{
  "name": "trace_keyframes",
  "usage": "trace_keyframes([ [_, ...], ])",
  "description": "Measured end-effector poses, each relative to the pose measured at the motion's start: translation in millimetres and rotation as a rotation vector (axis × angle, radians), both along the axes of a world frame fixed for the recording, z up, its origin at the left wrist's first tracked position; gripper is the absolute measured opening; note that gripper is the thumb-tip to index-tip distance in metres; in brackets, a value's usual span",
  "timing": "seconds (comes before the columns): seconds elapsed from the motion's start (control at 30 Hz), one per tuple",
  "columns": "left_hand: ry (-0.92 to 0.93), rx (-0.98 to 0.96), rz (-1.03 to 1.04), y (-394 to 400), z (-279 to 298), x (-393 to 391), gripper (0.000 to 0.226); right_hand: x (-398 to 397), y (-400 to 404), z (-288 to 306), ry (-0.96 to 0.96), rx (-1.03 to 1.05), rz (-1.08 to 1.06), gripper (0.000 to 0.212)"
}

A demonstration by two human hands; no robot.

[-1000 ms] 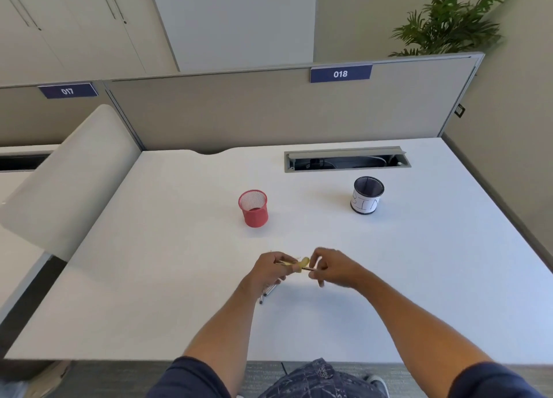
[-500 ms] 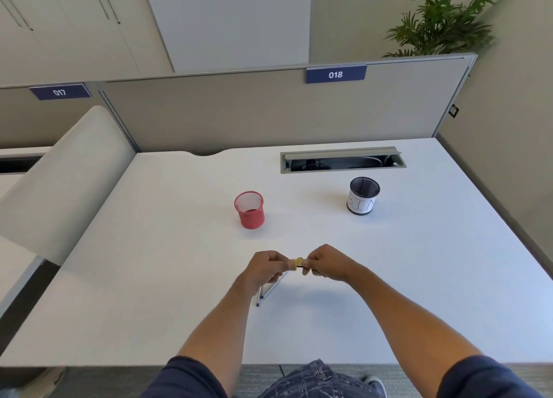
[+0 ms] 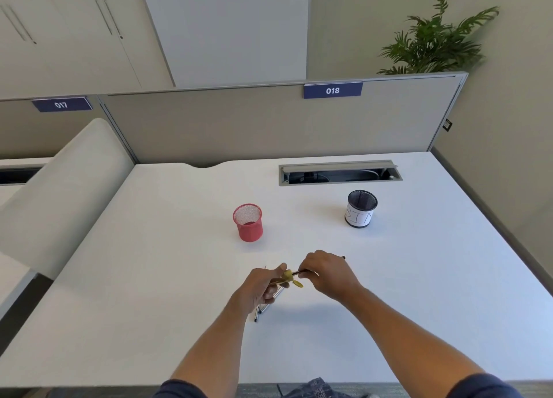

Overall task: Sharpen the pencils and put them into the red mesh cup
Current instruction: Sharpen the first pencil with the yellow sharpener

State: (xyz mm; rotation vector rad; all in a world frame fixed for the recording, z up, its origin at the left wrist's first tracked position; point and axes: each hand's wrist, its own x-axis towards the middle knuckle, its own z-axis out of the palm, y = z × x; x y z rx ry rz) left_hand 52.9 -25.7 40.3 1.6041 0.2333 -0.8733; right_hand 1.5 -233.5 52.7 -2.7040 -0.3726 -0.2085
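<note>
White desk (image 3: 434,278), cubicle divider behind it. Task is at an early stage by the look of things.

Red mesh cup (image 3: 248,222) stands upright in the middle of the desk, well beyond my hands. I see no pencil sticking out of it; only a reddish base shows through the rim. So, as far as I can tell, nothing is delivered yet.

Black mesh cup (image 3: 360,208) with a white paper label stands to the right, well apart from the red one. It plays no part that I can judge.

My right hand (image 3: 326,273) grips a dark pencil (image 3: 300,272), fingers curled round the shaft; its far end pokes out past my knuckles. The tip points left into the sharpener.

My left hand (image 3: 263,287) pinches the yellow sharpener (image 3: 288,276) between thumb and fingers, and spare pencils (image 3: 264,306) jut down from under that hand; whether it grips them or they lie on the desk, I cannot tell.

Judgement: the sharpening step is under way on one pencil. Left to do: finish this one, drop it in the red cup, then repeat for the spares.
</note>
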Motion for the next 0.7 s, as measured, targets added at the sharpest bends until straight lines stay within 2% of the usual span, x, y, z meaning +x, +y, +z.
trace_keyframes([
  [0.17,-0.029,-0.083,0.009,-0.8,2.2,0.7,0.033,-3.9,1.0,-3.4,0.006,0.079,-0.077,0.012],
  [0.47,-0.136,-0.078,-0.059,3.5,-4.6,-3.9,0.020,1.0,-2.0,-4.5,0.331,0.046,-0.217,0.024],
  [0.53,-0.167,-0.079,-0.046,3.0,-3.7,-4.3,0.022,3.3,-2.2,-3.7,0.462,0.155,-0.255,0.030],
  [0.63,-0.198,-0.077,-0.061,0.8,0.1,-4.4,0.027,5.3,-4.7,-1.6,0.682,0.479,-0.227,0.037],
  [0.7,-0.211,-0.044,-0.075,-1.8,2.6,-4.3,0.026,4.0,-5.8,0.5,0.693,0.529,-0.201,0.033],
])
